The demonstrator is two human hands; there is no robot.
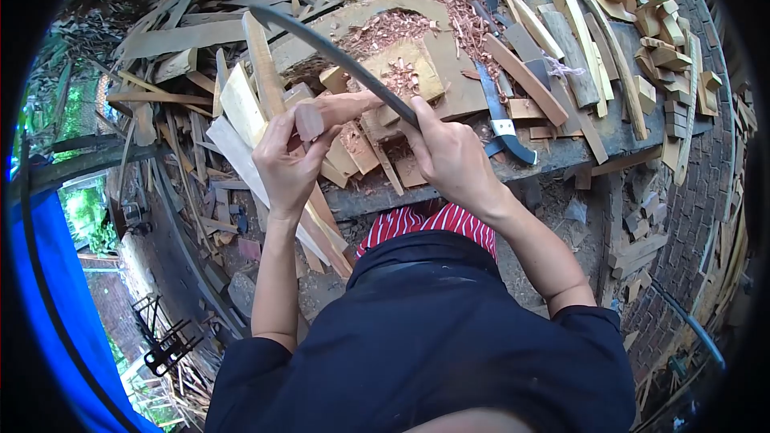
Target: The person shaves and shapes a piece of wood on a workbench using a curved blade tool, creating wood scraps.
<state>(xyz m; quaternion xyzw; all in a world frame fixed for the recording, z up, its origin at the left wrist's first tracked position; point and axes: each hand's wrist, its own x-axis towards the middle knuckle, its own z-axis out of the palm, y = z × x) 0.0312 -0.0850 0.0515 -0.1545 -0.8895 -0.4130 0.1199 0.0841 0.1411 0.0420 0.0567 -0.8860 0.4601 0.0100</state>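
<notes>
My left hand (282, 162) is closed around a reddish piece of wood (345, 106), with its rounded, smooth-cut end toward me. In my right hand (455, 156) is a machete (333, 52) with a long, dark, curved blade. That blade slants up to the left and overlaps the far end of the wood piece in this view; its handle is hidden in my fist. Beneath the wood piece sits a pale wooden block (425, 68) strewn with reddish shavings (399, 74).
A second large knife (504, 130) with a white and black handle lies right of the block on the workbench (553, 159). Long wooden strips (525, 80) and stacked small blocks (666, 28) cover the right side. Scrap boards (196, 36) pile up on the left, near a blue tarp (56, 297).
</notes>
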